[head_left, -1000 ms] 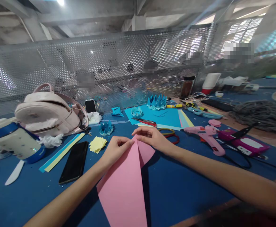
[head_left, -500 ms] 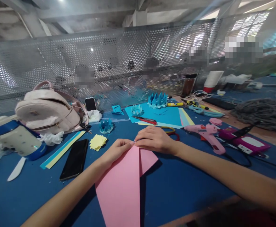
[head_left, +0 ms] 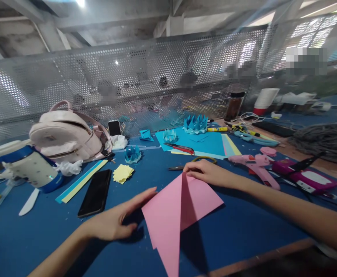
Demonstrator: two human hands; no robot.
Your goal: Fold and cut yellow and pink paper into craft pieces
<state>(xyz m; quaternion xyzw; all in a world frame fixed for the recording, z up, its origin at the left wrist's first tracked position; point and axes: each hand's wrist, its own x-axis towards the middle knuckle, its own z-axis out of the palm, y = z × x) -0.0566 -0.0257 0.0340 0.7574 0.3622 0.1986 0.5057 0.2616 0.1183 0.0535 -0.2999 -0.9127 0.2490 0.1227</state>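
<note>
A folded sheet of pink paper point(head_left: 165, 209) stands partly raised off the blue table, its folded edge facing me and one flap spread out to the right. My right hand point(head_left: 205, 171) pinches its top corner between thumb and fingers. To the left of the paper, my left hand point(head_left: 122, 215) is open, thumb apart from the fingers, with the fingertips close by the paper's left edge. Scissors point(head_left: 204, 159) lie just behind my right hand, their handles partly hidden by it.
Left are a black phone point(head_left: 95, 194), paper strips point(head_left: 82, 181), yellow paper pieces point(head_left: 123, 174), a tumbler point(head_left: 31, 165) and a backpack point(head_left: 67, 134). Blue paper point(head_left: 214, 142), folded blue crowns point(head_left: 195, 124) and a utility knife point(head_left: 181, 148) lie behind. A pink glue gun point(head_left: 254, 163) sits right.
My left hand has let go of the paper's top and moved down and left, opening. The pink paper has opened out and turned, its right flap wider. The view has shifted slightly.
</note>
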